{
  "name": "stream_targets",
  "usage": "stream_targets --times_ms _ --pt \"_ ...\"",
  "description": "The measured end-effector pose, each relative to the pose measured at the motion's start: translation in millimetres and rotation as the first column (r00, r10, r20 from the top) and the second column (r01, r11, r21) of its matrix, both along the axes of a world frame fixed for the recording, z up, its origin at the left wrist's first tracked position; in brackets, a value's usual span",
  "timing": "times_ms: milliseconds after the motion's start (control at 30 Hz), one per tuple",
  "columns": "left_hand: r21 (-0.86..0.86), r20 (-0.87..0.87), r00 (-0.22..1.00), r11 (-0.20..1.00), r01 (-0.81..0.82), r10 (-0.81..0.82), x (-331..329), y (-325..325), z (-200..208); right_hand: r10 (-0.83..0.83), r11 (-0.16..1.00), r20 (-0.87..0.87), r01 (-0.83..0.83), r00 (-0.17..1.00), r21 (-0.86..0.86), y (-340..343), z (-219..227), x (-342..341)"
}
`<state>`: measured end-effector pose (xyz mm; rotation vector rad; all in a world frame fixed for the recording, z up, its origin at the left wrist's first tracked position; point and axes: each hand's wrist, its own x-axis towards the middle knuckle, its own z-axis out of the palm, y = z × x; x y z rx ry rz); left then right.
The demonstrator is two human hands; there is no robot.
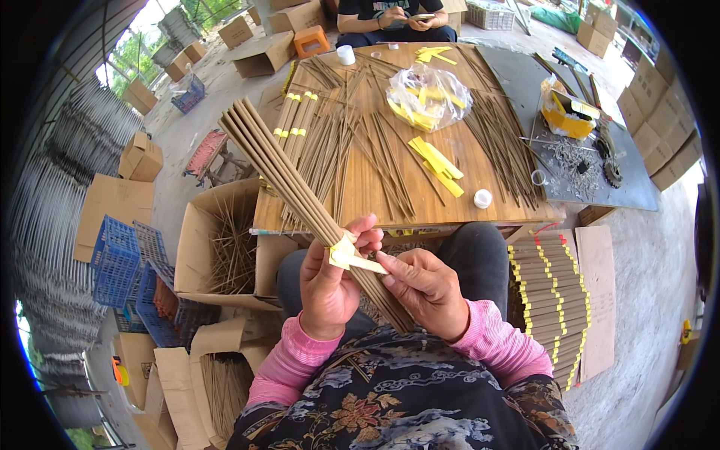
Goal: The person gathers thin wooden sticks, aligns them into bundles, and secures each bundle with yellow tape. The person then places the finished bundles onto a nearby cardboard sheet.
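A bundle of thin brown sticks [281, 169], which look like incense sticks, slants up to the left above my lap. My left hand [330, 289] is closed round its middle, with the thumb against a yellow paper strip [343, 253] that circles the sticks. Between the thumb and fingers of my right hand [429, 289] is the loose end of that strip, drawn out to the right. The lower end of the bundle passes behind my right hand towards my apron. Part of the fingers on both hands is hidden.
On the wooden table [442, 208] lie loose sticks, yellow strips [435, 166], a plastic bag [427, 97] and banded bundles [296, 116]. Cartons [217, 217] of sticks stand at my left, finished bundles [551, 292] at my right. Another person [397, 19] sits across the table.
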<state>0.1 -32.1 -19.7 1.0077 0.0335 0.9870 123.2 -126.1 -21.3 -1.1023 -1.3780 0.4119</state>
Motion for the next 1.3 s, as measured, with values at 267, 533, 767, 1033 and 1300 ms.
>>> stream_targets --times_ms 267,533,767,1033,1300 --pt "-0.003 0.033 0.999 0.999 0.041 -0.041 -3.2 0.3 0.4 0.002 1.000 0.023 -0.002 1.000 -0.002 -4.7 1.2 -1.9" --pt "0.043 0.044 0.994 0.994 0.096 -0.098 -2.2 -1.4 1.5 0.218 0.941 -0.270 -0.275 0.938 -0.197 -6.9 7.2 13.3" --pt "0.021 -0.003 0.993 0.993 0.119 -0.119 -4.3 -5.0 -0.3 0.295 0.641 -0.774 -0.717 0.560 -0.274 -3.0 16.9 27.7" --pt "0.031 0.013 0.992 0.992 0.123 -0.124 -3.4 -1.3 -1.2 0.286 0.552 -0.845 -0.798 0.452 -0.240 0.3 15.3 29.3" --pt "0.026 0.032 0.992 0.992 0.125 -0.126 -5.1 2.2 -2.6 0.331 0.550 -0.821 -0.802 0.465 -0.233 -4.0 18.6 33.3"
